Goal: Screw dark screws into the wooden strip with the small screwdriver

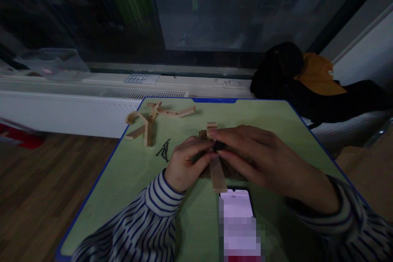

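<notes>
My left hand (188, 159) is closed, thumb and forefinger pinched together over a pale wooden strip (218, 176); what lies between those fingertips is hidden. From the other side, my right hand (258, 153) pinches a small dark piece (218, 145) just above the strip, its kind unclear. Under the strip lies a brown, rough-looking block or board (236, 172), largely covered by my hands. Several dark screws or nails (165, 150) lie in a small pile left of my left hand.
Curved and straight wooden pieces (148, 129) sit at the table's back left. A phone (239, 217) with a lit screen lies near me on the green, blue-edged table (123, 196). A radiator (76, 108) stands behind; dark clothing and an orange cap (319, 74) are at right.
</notes>
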